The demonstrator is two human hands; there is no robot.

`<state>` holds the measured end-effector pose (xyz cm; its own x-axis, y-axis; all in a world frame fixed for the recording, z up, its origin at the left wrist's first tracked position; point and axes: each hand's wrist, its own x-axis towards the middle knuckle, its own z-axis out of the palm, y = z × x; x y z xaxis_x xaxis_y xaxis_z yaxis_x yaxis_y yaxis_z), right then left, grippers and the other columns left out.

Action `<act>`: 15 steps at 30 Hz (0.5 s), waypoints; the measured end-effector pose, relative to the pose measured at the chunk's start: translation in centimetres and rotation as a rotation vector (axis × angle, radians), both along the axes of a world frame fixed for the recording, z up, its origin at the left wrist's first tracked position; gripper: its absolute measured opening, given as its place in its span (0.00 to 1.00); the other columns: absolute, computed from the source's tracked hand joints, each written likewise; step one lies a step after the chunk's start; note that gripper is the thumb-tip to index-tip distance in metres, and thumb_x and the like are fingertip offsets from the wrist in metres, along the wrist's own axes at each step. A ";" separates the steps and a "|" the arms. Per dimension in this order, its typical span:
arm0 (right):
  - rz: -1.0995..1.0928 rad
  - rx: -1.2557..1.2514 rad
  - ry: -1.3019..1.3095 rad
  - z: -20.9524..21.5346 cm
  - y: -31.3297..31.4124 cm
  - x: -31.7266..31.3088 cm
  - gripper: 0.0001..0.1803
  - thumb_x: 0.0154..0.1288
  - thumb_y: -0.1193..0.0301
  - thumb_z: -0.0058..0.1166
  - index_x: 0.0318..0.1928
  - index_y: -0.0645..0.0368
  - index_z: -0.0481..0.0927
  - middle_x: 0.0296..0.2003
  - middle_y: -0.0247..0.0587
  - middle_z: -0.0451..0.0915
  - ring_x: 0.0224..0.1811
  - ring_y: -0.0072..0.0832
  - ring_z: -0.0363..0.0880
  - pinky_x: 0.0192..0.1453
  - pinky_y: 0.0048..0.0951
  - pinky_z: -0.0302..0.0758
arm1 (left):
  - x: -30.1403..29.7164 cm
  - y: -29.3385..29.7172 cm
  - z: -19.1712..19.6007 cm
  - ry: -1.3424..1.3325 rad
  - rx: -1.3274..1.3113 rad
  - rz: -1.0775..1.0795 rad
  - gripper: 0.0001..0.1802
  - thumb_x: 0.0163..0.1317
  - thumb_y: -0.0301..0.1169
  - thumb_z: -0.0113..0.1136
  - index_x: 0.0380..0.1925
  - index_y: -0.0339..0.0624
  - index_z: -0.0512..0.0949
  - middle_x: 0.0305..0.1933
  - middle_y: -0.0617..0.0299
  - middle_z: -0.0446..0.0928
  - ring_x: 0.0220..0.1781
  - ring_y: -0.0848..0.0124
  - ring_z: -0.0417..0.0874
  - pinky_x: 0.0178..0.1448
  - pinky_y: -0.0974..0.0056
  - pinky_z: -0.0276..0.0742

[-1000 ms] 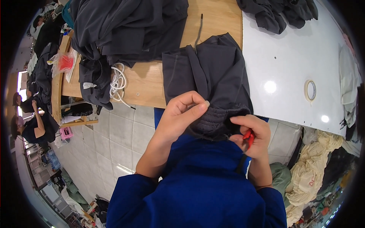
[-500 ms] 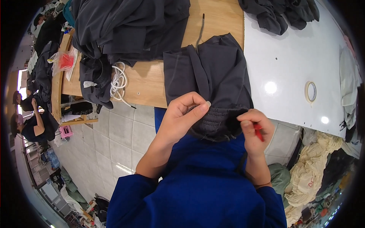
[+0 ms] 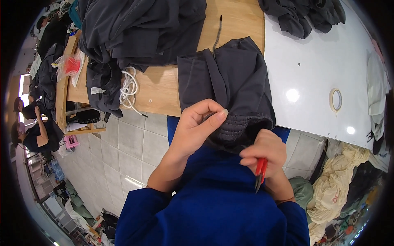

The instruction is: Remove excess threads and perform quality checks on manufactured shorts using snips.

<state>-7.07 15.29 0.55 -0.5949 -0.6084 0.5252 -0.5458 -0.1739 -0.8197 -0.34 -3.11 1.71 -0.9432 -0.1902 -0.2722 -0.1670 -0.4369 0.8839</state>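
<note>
A dark grey garment (image 3: 246, 74) lies over the table's near edge, its gathered, stitched elastic waistband (image 3: 232, 128) hanging toward me with the opening showing. My left hand (image 3: 201, 125) pinches the left side of that waistband between thumb and forefinger. Just right of and below the opening is my right hand (image 3: 266, 151), its fingers curled round red-handled thread snips (image 3: 261, 168). Their dark blades point down toward my blue top. Whether the right fingertips also hold a bit of the garment or a thread cannot be made out. A dark cord (image 3: 216, 39) sticks out beyond the garment's far end.
More dark clothes (image 3: 143, 33) are heaped at the far left, beside a coiled white cord (image 3: 128, 88). On the white board (image 3: 303, 94) to the right lies a tape roll (image 3: 335, 100). Cream cloth (image 3: 336, 176) is piled lower right. Another person (image 3: 37, 131) is far left.
My right hand has moved down and left from the waistband's right edge, and the snips have swung to point downward. The left hand keeps its pinch in nearly the same place.
</note>
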 end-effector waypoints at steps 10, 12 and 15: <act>-0.303 0.212 -0.002 -0.2 1.3 -0.2 0.24 0.44 0.62 0.66 0.44 0.58 0.83 0.24 0.33 0.74 0.23 0.27 0.68 0.28 0.24 0.64 | -0.2 -0.1 -0.4 0.027 0.219 -0.062 0.06 0.65 0.30 0.55 0.33 0.39 0.75 0.33 0.71 0.74 0.35 0.85 0.70 0.42 0.78 0.65; -0.386 0.232 0.101 -0.1 1.4 -0.3 0.22 0.43 0.63 0.66 0.43 0.56 0.84 0.25 0.32 0.74 0.24 0.27 0.68 0.29 0.25 0.63 | -0.2 -0.1 -0.4 0.030 0.199 -0.066 0.06 0.65 0.30 0.55 0.32 0.39 0.75 0.32 0.71 0.74 0.35 0.85 0.70 0.42 0.78 0.66; -0.399 0.311 0.222 0.5 1.5 -0.6 0.21 0.42 0.63 0.66 0.41 0.52 0.85 0.25 0.30 0.73 0.24 0.25 0.65 0.30 0.26 0.60 | -0.1 -0.1 -0.6 0.029 0.174 -0.081 0.06 0.65 0.30 0.55 0.32 0.39 0.75 0.32 0.71 0.73 0.35 0.85 0.70 0.42 0.78 0.65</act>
